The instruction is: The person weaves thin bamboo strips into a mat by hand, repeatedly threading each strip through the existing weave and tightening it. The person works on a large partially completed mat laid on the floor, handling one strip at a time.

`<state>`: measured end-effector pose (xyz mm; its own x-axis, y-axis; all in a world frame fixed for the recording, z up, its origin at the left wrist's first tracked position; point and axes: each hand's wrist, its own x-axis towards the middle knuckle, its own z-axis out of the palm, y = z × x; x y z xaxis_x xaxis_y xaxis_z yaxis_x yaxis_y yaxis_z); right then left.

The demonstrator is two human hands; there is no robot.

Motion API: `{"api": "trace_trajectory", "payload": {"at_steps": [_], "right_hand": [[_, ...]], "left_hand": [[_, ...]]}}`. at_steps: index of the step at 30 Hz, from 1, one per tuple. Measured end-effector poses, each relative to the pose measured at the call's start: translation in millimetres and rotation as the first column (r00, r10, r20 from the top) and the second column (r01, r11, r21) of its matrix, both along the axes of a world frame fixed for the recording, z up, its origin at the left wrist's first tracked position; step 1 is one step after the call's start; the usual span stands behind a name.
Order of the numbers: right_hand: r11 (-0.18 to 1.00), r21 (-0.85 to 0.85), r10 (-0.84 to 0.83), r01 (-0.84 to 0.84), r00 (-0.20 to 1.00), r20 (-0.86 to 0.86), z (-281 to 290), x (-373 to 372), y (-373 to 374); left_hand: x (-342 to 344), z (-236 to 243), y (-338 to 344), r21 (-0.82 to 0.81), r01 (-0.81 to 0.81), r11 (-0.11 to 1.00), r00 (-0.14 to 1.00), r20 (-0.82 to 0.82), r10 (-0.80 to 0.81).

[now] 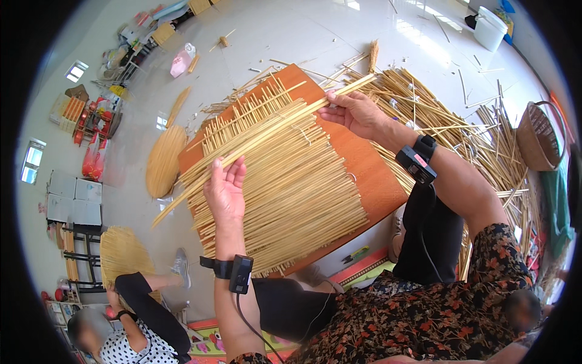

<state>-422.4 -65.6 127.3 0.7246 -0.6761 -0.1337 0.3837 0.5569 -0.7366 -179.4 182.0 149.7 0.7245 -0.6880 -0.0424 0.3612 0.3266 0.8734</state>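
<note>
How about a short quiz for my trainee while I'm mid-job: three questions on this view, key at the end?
1. Multiple choice: what colour is the board under the row of stalks?
A) Blue
B) Orange-brown
C) White

2. True or false: the wicker basket is to the right of the board in the picture.

3. Fill in the blank: of the left hand and the right hand, both at the long stalks, the ______ hand is nearer the picture's top edge.

Key: 1. B; 2. True; 3. right.
</note>
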Motion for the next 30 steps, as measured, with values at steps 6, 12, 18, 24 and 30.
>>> {"api": "trace_trajectory", "payload": {"at_steps": [6, 12, 18, 24, 30], "right_hand": [[1.000, -0.021, 0.001, -0.001, 0.999, 0.034, -8.4, 7.6, -2.8], [0.999, -0.039, -0.021, 0.021, 1.000, 0.000, -25.0, -3.5, -24.5], [0.999, -0.022, -0.032, 0.031, 0.999, -0.044, -38.0, -11.9, -40.9], [1.000, -0.020, -0.012, 0.011, 0.997, -0.079, -37.1, -7.8, -38.0], [0.999, -0.037, -0.009, 0.006, 0.996, -0.086, -45.9, -11.7, -49.5]], "left_hand": [[5.7, -6.7, 2.4, 0.009, 0.002, 1.000, 1.000, -0.025, -0.001], [9.8, -5.3, 5.3, -0.048, -0.061, 0.997, 0.997, -0.046, 0.059], [22.2, -7.5, 15.4, -0.039, -0.119, 0.992, 0.993, 0.002, 0.119], [24.5, -5.4, 20.8, -0.059, -0.125, 0.990, 0.992, -0.004, 0.125], [25.8, -6.1, 19.5, -0.069, -0.092, 0.993, 0.996, -0.009, 0.092]]}}
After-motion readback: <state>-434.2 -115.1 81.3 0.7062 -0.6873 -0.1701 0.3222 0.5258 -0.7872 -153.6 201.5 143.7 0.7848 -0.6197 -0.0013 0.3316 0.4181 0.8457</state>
